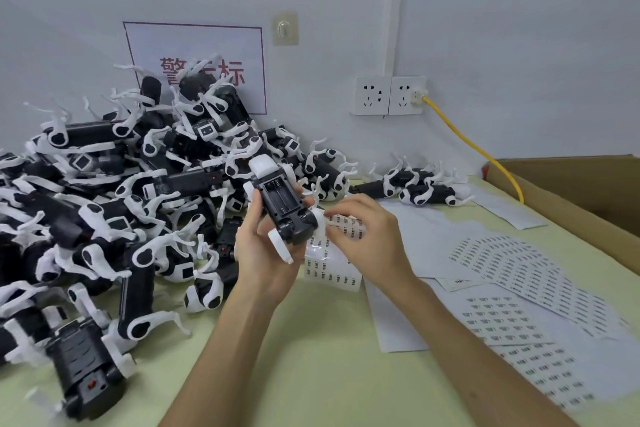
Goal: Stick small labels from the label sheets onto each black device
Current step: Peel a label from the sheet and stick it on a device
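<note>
Device (284,204) looks light, stiff plastic. Fingers of my left hand (265,253) clamp its body, off the frail legs (281,248); my right hand (360,229) fingers pinch at its end — on what, I cannot tell.

Pale green desk (311,357), black device heap (121,204) over left side to back edge, label sheets (502,308) along right side, cardboard box (571,204) at right edge.

Black device (282,204), battery bay apparently open, tilts above scattered label sheets (498,315).
</note>
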Tool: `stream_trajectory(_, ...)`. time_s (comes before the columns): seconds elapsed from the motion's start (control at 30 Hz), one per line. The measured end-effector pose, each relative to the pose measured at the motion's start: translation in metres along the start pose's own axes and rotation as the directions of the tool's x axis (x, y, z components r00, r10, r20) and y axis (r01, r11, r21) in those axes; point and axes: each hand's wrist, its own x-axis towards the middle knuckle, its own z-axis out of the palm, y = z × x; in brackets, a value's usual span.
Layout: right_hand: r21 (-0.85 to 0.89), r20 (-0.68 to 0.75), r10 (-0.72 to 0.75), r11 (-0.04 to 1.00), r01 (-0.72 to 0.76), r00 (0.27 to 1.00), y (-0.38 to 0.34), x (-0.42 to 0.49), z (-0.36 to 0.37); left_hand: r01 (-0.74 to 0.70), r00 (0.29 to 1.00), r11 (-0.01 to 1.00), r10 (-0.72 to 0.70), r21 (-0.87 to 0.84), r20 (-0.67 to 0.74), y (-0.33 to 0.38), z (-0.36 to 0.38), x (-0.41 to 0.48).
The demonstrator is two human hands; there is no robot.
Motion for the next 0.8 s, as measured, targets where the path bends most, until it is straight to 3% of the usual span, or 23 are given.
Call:
stream_trajectory(0.3, -0.057, 0.058, 0.066, 0.996, -0.063, 0.996, 0.004, 0.0, 0.002, 0.042, 0.999, 0.977, -0.039, 0.21, -0.017, -0.001, 0.004, -0.003)
stream_trajectory(0.5, -0.023, 0.08, 0.091, 0.996, -0.09, 0.993, -0.003, -0.002, 0.003, -0.004, 1.0, 0.937, 0.011, 0.35, -0.019, -0.003, 0.008, -0.006)
stream_trajectory(0.8, 0.057, 0.141, 0.206, 0.975, -0.216, 0.968, 0.001, -0.004, 0.005, 0.015, 1.0, 0.909, -0.01, 0.417, -0.014, -0.004, 0.014, -0.01)
